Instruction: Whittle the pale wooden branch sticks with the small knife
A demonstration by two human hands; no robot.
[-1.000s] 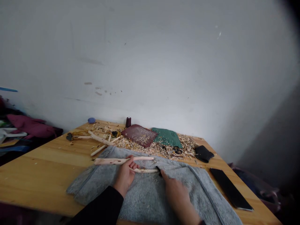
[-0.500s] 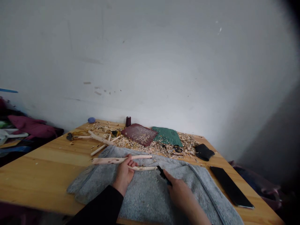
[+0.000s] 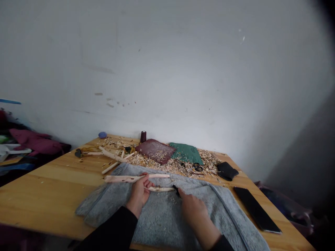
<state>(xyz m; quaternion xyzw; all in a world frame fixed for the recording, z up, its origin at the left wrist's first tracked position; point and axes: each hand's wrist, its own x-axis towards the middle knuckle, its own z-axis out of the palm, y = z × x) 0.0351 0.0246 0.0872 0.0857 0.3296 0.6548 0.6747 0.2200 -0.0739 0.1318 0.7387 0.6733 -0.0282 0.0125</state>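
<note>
My left hand [image 3: 141, 190] is closed around a peeled forked stick [image 3: 120, 179]. Two pale prongs point right from its grip, and the thicker end sticks out on the left. In my right hand [image 3: 192, 207] is a dark knife [image 3: 176, 190], its handle mostly hidden by the fingers. The knife's tip meets the right end of the lower prong. Both hands are over a grey cloth [image 3: 162, 223] spread on the wooden table [image 3: 47, 190], with small shavings lying on it.
Behind the cloth lie peeled branches [image 3: 112, 154], wood shavings [image 3: 146, 161], a maroon pouch [image 3: 156, 150], a green pouch [image 3: 185, 152] and scissors [image 3: 198, 167]. A thread spool [image 3: 143, 136] stands near the wall. At right are a black pouch [image 3: 227, 170] and a phone [image 3: 258, 209].
My right hand has shifted left with the knife, whose tip now sits slightly further in along the lower prong. More of the right sleeve shows. The left hand has barely moved.
</note>
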